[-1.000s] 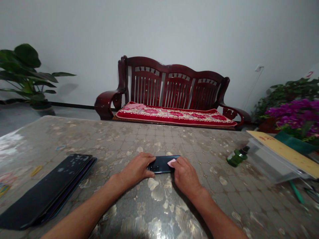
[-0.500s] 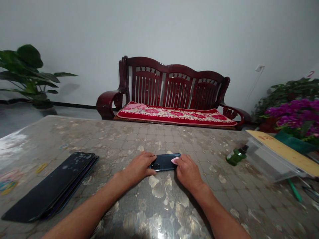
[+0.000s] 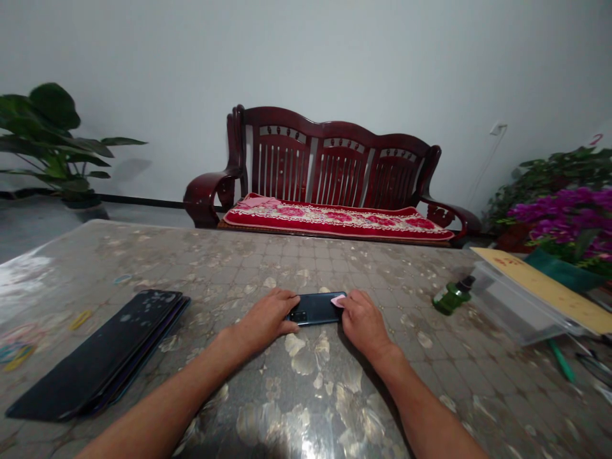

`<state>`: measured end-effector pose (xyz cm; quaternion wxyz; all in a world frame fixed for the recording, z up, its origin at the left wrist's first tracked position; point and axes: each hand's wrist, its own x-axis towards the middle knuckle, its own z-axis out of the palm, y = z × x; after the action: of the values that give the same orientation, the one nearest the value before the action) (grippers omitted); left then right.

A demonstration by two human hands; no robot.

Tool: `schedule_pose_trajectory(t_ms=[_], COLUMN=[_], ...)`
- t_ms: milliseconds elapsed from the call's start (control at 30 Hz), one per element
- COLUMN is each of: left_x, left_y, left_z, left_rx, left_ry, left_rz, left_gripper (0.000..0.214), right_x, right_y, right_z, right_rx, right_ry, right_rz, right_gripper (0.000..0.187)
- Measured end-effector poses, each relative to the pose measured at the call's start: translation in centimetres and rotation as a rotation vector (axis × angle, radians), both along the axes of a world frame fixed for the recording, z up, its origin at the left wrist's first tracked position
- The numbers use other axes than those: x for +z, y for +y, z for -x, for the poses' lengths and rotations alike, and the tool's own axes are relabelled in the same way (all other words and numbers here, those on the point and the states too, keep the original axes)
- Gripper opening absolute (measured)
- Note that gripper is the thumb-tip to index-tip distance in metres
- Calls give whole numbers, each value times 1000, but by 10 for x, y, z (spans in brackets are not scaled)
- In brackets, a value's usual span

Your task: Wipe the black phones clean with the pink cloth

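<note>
A dark blue smartphone (image 3: 316, 308) lies back side up on the table, its camera block toward the left. My left hand (image 3: 271, 312) is closed on the phone's left end, thumb on the near edge and fingers on the far edge. At the right end, my right hand (image 3: 362, 320) pinches a small pale pink piece (image 3: 338, 301) against the phone's back. Most of that piece is hidden by the fingers, so I cannot tell whether it is cloth or paper.
Dark flat folders or slabs (image 3: 102, 357) lie stacked at left, near rubber bands (image 3: 80, 320). On the right are a green spray bottle (image 3: 452, 295), a clear plastic box (image 3: 507, 306) with a yellow board (image 3: 540, 287) on top, and purple flowers (image 3: 564, 213). A wooden bench (image 3: 329, 166) stands beyond the patterned table (image 3: 229, 255).
My right hand and the pink piece have shifted slightly to the right and away from me, toward the phone's far right corner. My left hand stays on the phone's left end.
</note>
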<state>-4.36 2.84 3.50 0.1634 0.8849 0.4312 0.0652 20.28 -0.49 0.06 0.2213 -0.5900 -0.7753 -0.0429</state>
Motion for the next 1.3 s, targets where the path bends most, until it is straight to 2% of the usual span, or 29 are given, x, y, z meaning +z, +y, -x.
schedule_pose_trajectory(t_ms=[400, 633, 933, 1167, 1300], left_x=[-1, -2, -1, -9, -5], left_y=[1, 2, 0, 3, 1], left_z=[0, -2, -1, 1, -1], left_rx=[-3, 12, 7, 7, 2], left_ry=[19, 37, 13, -1, 5], left_rz=[-14, 12, -11, -29, -15], left_gripper=[43, 47, 44, 44, 45], right_x=[-2, -5, -6, 2, 4], right_y=[24, 6, 16, -1, 9], right_z=[1, -6, 0, 14, 5], right_rx=[18, 38, -23, 107, -22], right_ry=[26, 137, 118, 62, 58], right_rz=[-14, -25, -10, 27, 30], right_gripper=[36, 36, 40, 37, 37])
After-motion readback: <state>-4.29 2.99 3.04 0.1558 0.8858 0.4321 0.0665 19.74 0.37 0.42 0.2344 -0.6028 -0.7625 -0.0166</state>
